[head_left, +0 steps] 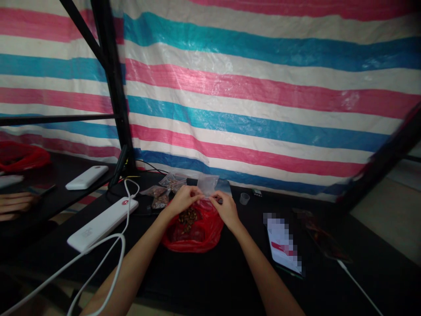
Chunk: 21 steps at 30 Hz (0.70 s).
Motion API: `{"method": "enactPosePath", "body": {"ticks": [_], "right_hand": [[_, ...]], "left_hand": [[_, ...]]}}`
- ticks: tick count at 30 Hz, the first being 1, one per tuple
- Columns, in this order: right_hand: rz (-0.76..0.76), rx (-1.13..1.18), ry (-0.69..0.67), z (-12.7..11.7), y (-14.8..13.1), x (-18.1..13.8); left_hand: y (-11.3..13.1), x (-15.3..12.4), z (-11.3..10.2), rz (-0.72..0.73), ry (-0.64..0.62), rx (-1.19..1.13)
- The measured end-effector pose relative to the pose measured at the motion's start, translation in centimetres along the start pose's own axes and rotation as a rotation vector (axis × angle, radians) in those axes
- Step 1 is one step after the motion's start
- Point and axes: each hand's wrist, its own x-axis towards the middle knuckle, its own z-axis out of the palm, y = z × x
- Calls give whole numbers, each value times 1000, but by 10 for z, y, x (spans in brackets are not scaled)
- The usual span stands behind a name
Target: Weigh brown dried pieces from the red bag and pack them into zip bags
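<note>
Layout, centre to sides

Bag (215, 230) mid-table (204, 281), small pieces (187, 217) in it. Pouch (208, 183) between left hand (188, 197) and right hand (226, 209). Packets (160, 199) behind-left of bag; power bank (101, 226) further left. Cup (244, 199) right of bag, phone (283, 245) nearer and further right, plugged-in device (324, 235) right of phone. Sheet (246, 109) behind.

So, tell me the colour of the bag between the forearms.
Red; the bag shows best in the head view.
</note>
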Motion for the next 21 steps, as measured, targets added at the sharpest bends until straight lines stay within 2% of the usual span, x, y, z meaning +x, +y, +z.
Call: {"method": "enactPosePath", "body": {"ticks": [3,11,17,21], "right_hand": [[-33,1,8,-1,-1,-1],[-97,49,40,3,6,1],[53,143,1,11,12,-2],[116,166,13,13,12,-2]], "left_hand": [[1,0,1,6,28,40],[6,0,2,-1,10,100],[9,-2,3,-3,-47,70],[5,-2,12,-52,-36,-35]]}}
